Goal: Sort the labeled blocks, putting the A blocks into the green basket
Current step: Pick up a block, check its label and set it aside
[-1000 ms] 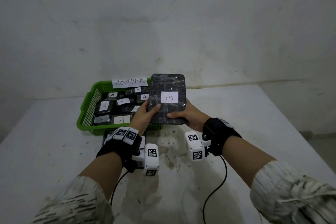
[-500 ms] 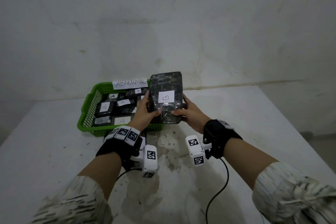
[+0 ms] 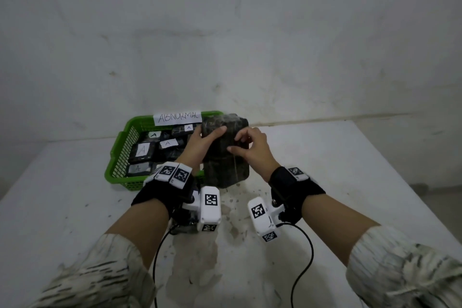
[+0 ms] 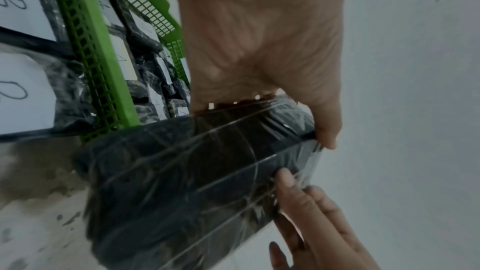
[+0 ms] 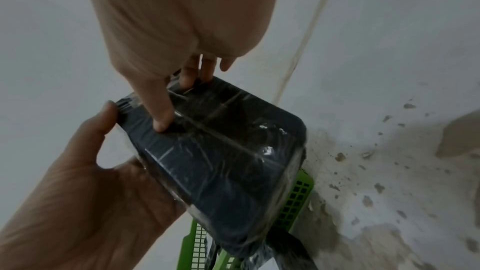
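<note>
Blocks w/ B labels [image 4: 18, 81] lie on the bench [image 3: 350, 182] nearest, at 7 o'clock of the green basket [image 3: 120, 157]. Dead centre, one dark wrapped block [image 3: 225, 165] is held above the bench, label not visible. Left hand [image 3: 202, 144] grips its 9 o'clock edge, thumb over top; right hand [image 3: 252, 147] pinches the 3 o'clock side w/ curled fingers. Basket at 10 o'clock holds the A blocks [image 3: 143, 151]; ABNORMAL tag [image 3: 178, 117] on its far rim.
</note>
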The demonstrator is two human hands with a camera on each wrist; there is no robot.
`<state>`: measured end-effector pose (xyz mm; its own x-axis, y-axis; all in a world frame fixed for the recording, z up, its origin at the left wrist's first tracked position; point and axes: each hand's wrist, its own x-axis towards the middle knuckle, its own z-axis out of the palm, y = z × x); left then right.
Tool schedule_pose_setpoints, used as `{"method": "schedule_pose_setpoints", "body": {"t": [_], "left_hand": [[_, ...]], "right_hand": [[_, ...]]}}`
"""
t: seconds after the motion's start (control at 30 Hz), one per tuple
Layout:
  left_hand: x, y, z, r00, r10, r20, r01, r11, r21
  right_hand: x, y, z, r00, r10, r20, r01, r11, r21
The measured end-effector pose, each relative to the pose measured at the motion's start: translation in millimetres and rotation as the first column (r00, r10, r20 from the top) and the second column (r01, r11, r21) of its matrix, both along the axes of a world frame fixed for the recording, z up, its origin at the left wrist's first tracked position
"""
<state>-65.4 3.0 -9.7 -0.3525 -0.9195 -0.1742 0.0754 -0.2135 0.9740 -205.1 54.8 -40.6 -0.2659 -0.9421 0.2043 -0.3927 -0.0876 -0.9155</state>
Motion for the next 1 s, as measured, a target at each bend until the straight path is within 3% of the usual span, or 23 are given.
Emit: {"method": "schedule_pose_setpoints", "body": {"t": [0.13, 0.2, 0.27, 0.43, 0.57, 0.67, 0.87, 1.0], "left_hand": [[0, 3, -5, 0.999, -0.034, 0.017, 0.033, 0.998, 0.045], [1, 6, -6, 0.997, -0.068, -0.02, 0.069, 0.996, 0.053], [-1, 6, -11, 0.995, -0.083, -0.053, 0.087, 0.994, 0.073], [-3, 4, -18, 0.998, -0.023, -0.057, 0.027, 0.998, 0.058], [-3, 1, -17, 0.998, -0.014, -0.055, 0.016, 0.999, 0.044], [-6, 3, -15, 0.999, -0.045, -0.018, 0.045, 0.999, 0.006], [-5, -3, -22, 1.0, 0.025, 0.013, -0.025, 0.999, -0.035], [-3, -2, -28, 0.999, -0.051, -0.001, 0.051, 0.999, -0.005]], "right_hand": [[0, 2, 2, 0.972, -0.209, 0.108, 0.198, 0.974, 0.109], [-2, 2, 5, 0.936, -0.154, 0.317, 0.099, 0.978, 0.182], [-4, 1, 6, 0.853, -0.079, 0.516, -0.02, 0.983, 0.183], [2, -4, 4, 0.863, -0.112, 0.492, 0.033, 0.986, 0.166], [-2, 0, 7, 0.795, -0.072, 0.602, -0.031, 0.987, 0.159], [-2, -1, 8, 0.754, -0.121, 0.646, 0.038, 0.989, 0.14], [-3, -1, 4, 0.745, -0.096, 0.66, 0.002, 0.99, 0.142], [-4, -1, 0, 0.773, -0.132, 0.62, 0.052, 0.988, 0.146]]}}
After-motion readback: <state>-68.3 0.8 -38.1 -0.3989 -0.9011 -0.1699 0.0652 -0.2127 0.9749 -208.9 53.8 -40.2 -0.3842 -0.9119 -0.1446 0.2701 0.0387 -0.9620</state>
